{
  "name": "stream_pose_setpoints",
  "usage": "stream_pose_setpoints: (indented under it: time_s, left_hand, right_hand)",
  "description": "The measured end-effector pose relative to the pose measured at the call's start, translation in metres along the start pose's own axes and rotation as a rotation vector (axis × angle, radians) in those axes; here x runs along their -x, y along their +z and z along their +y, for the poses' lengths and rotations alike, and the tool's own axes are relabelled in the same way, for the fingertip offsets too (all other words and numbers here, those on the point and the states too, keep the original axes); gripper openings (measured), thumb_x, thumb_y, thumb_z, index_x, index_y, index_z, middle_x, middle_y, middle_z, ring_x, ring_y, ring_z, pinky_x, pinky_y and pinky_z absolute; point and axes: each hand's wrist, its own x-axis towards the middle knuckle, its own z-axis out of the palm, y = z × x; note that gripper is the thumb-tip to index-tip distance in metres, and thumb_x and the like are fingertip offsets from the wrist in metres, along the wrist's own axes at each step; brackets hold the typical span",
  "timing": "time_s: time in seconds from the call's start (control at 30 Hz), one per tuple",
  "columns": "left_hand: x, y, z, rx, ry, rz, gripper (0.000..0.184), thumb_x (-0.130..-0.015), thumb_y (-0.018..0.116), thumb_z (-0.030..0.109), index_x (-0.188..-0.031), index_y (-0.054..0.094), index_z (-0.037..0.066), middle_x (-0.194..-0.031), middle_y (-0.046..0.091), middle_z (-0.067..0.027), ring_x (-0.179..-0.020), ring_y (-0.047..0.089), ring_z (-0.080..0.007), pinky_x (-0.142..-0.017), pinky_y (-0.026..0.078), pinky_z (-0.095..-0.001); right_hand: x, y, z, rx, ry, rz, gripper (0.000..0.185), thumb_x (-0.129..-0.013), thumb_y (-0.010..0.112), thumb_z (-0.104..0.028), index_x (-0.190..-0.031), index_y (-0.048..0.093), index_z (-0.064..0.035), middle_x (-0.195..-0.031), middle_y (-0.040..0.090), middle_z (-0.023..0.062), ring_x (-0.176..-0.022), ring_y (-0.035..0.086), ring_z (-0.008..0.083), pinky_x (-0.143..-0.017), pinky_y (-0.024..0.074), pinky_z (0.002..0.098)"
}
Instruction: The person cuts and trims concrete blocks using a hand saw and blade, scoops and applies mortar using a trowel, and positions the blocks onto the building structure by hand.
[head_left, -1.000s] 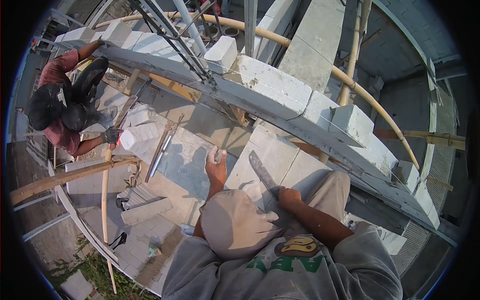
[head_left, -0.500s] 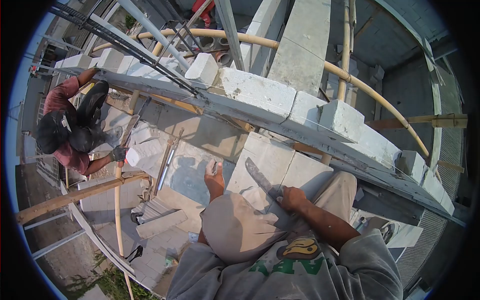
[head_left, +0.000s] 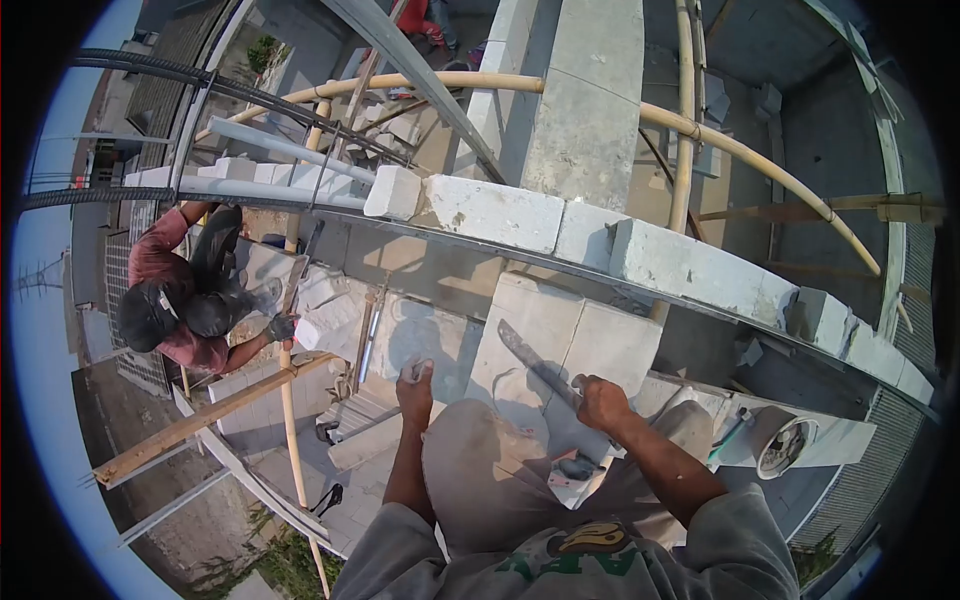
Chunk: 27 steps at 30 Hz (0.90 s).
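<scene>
My right hand is wrapped round the handle of a machete, whose dusty grey blade points forward and left. The blade is over pale flat block slabs in front of my knees. My left hand is closed, fingers curled together, above a grey sheet to the left of the slabs. Whatever my left fingers hold, if anything, is too small to name.
A wall of white blocks crosses ahead, with bamboo poles beyond it. A co-worker crouches at left by a white block. A white bucket lies at right; steel rebar juts in upper left.
My view has shifted, so the wall appears higher and the bucket now shows. My left hand has drawn back slightly toward me. The machete stays in my right hand.
</scene>
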Motion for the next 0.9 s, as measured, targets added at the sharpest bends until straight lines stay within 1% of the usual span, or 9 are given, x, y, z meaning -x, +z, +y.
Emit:
stream_pose_setpoints:
  time_s: [0.13,0.23,0.33,0.43,0.53,0.63,0.67,0.73,0.9]
  left_hand:
    - [0.008,-0.016,0.029,-0.063,0.011,-0.064,0.05,-0.088,0.069,0.027,-0.125,0.054,-0.005,-0.103,0.065,-0.0136,-0.092,0.06,-0.0182,-0.082,0.047,-0.0294]
    - [0.026,-0.01,0.069,-0.063,0.029,-0.111,0.052,-0.086,0.07,0.028,-0.124,0.055,-0.004,-0.102,0.066,-0.014,-0.092,0.061,-0.0188,-0.082,0.047,-0.0299]
    - [0.058,-0.004,0.104,-0.139,0.059,-0.145,0.051,-0.086,0.071,0.029,-0.124,0.056,-0.002,-0.101,0.066,-0.0149,-0.094,0.062,-0.0202,-0.082,0.048,-0.0309]
    - [0.086,-0.007,0.125,-0.198,0.046,-0.146,0.05,-0.086,0.07,0.029,-0.123,0.057,0.0,-0.101,0.067,-0.0155,-0.095,0.062,-0.021,-0.083,0.048,-0.0315]
    - [0.124,-0.013,0.151,-0.185,0.033,-0.1,0.049,-0.085,0.071,0.03,-0.123,0.058,0.001,-0.102,0.067,-0.0154,-0.095,0.063,-0.021,-0.083,0.048,-0.0315]
    - [0.167,-0.026,0.184,-0.132,0.009,-0.025,0.049,-0.085,0.071,0.03,-0.121,0.059,0.0,-0.103,0.068,-0.0152,-0.094,0.063,-0.0215,-0.083,0.049,-0.0317]
    - [0.182,-0.028,0.192,-0.106,-0.004,0.001,0.049,-0.085,0.071,0.03,-0.121,0.059,-0.001,-0.102,0.068,-0.0152,-0.094,0.064,-0.0217,-0.082,0.049,-0.0318]
    - [0.207,-0.031,0.185,-0.048,0.039,0.086,0.049,-0.084,0.071,0.03,-0.12,0.059,-0.002,-0.101,0.068,-0.015,-0.092,0.064,-0.022,-0.081,0.049,-0.0322]
    - [0.281,-0.027,0.166,0.156,-0.024,0.234,0.048,-0.084,0.071,0.029,-0.117,0.06,-0.005,-0.101,0.068,-0.0171,-0.092,0.064,-0.0212,-0.081,0.049,-0.0323]
  right_hand:
    - [0.065,0.006,0.008,-0.052,-0.015,0.064,0.035,-0.078,0.065,-0.023,-0.1,0.061,0.0039,-0.087,0.065,0.0232,-0.081,0.066,0.0389,-0.072,0.0531,0.0443]
    - [0.117,0.011,0.029,-0.076,-0.144,0.191,0.033,-0.076,0.069,-0.02,-0.096,0.06,0.0038,-0.077,0.063,0.0241,-0.063,0.063,0.0412,-0.055,0.0507,0.049]
    - [0.156,-0.004,0.044,0.032,0.023,0.023,0.038,-0.074,0.072,-0.021,-0.099,0.057,0.0039,-0.071,0.062,0.021,-0.061,0.062,0.0416,-0.053,0.0503,0.0475]
    - [0.189,-0.029,0.057,0.113,-0.078,0.177,0.039,-0.073,0.073,-0.023,-0.095,0.056,0.0036,-0.069,0.062,0.0196,-0.06,0.061,0.0408,-0.052,0.0497,0.0482]
    - [0.206,-0.055,0.067,0.018,-0.019,0.204,0.035,-0.075,0.072,-0.026,-0.094,0.059,0.0005,-0.07,0.063,0.0205,-0.063,0.063,0.0416,-0.055,0.0508,0.0493]
    - [0.218,-0.087,0.069,0.08,-0.014,0.159,0.03,-0.078,0.068,-0.03,-0.095,0.063,-0.0045,-0.076,0.065,0.0226,-0.071,0.065,0.0417,-0.062,0.0522,0.0497]
    - [0.22,-0.103,0.068,0.092,0.022,0.081,0.03,-0.079,0.068,-0.03,-0.094,0.064,-0.0048,-0.078,0.066,0.0229,-0.073,0.065,0.0417,-0.064,0.0523,0.0493]
    - [0.22,-0.149,0.043,0.119,0.097,-0.067,0.03,-0.08,0.066,-0.031,-0.094,0.065,-0.0054,-0.081,0.066,0.0235,-0.076,0.066,0.0418,-0.067,0.0524,0.0484]
    - [0.245,-0.232,0.028,0.174,0.034,-0.068,0.03,-0.08,0.065,-0.032,-0.09,0.065,-0.004,-0.082,0.066,0.0235,-0.079,0.065,0.0426,-0.07,0.0512,0.0491]
